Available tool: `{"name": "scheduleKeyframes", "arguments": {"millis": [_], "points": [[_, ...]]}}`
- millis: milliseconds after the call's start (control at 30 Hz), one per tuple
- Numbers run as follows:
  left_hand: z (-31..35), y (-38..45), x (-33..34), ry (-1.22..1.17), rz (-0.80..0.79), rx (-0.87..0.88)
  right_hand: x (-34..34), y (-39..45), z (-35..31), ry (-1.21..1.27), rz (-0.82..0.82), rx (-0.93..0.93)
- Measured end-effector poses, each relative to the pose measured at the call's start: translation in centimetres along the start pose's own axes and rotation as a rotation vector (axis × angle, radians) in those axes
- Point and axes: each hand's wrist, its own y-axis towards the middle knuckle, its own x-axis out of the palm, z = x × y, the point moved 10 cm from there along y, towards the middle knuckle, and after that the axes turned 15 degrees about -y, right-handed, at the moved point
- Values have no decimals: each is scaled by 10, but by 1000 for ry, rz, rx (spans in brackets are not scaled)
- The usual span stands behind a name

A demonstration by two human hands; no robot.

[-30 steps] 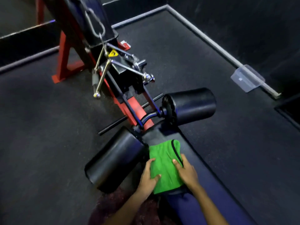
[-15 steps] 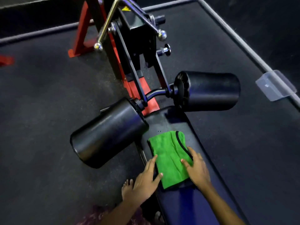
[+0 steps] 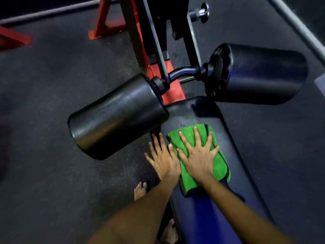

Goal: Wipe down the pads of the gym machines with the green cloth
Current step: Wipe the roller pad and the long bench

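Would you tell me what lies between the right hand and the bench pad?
The green cloth lies between them, flat under the right hand on the bench pad, in the head view.

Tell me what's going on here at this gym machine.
A person is wiping the long dark padded bench of a red-framed gym machine. Their right hand presses flat, fingers spread, on a folded green microfibre cloth lying on the bench. The left hand rests open beside it at the bench's left edge, its thumb touching the cloth. Two black cylindrical roller pads sit just beyond the cloth, untouched. A bare foot shows on the dark floor.
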Motion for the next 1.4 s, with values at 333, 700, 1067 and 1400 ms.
{"name": "scheduleKeyframes", "arguments": {"millis": [333, 700, 1067, 1400], "points": [[10, 0, 6, 90, -7, 170, -11, 61, 23, 76, -49, 64], [11, -1, 6, 69, -8, 150, -12, 97, 38, -22, 18, -90], [10, -2, 5, 85, 2, 154, -7, 117, 29, 4, 23, -234], [11, -2, 5, 68, 3, 148, -15, 47, 19, -97, 202, -327]]}}
